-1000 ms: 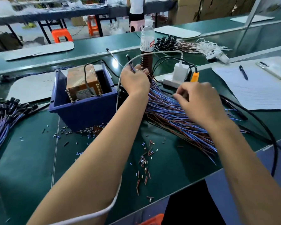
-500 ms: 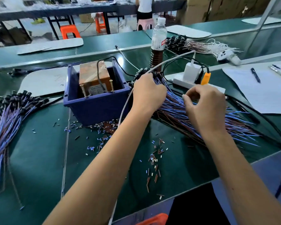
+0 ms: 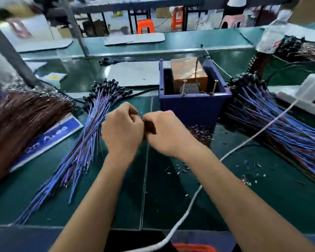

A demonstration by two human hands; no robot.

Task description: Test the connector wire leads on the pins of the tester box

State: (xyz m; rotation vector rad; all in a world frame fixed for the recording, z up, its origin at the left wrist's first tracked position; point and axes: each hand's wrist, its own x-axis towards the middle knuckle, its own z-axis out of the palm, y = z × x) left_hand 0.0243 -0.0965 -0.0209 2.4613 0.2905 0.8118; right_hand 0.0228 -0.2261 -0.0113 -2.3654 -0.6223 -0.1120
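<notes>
Blue tester box [image 3: 193,108] (two brass pins [image 3: 184,87] upright) between, seemingly, lead bundles [image 3: 84,135].

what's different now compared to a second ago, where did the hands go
Both hands left the wire pile right of the blue bin. The left hand and right hand now meet, fingers curled, in front of the bin; what they hold is blurred. The view swung left. The bin and the tester box stayed put.

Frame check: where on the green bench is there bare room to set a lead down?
Bare mat lies near the front edge, between the left wire bundle and the white cable, under the forearms. Crowded: beside the blue tester box, the right wire pile and scattered clippings.
</notes>
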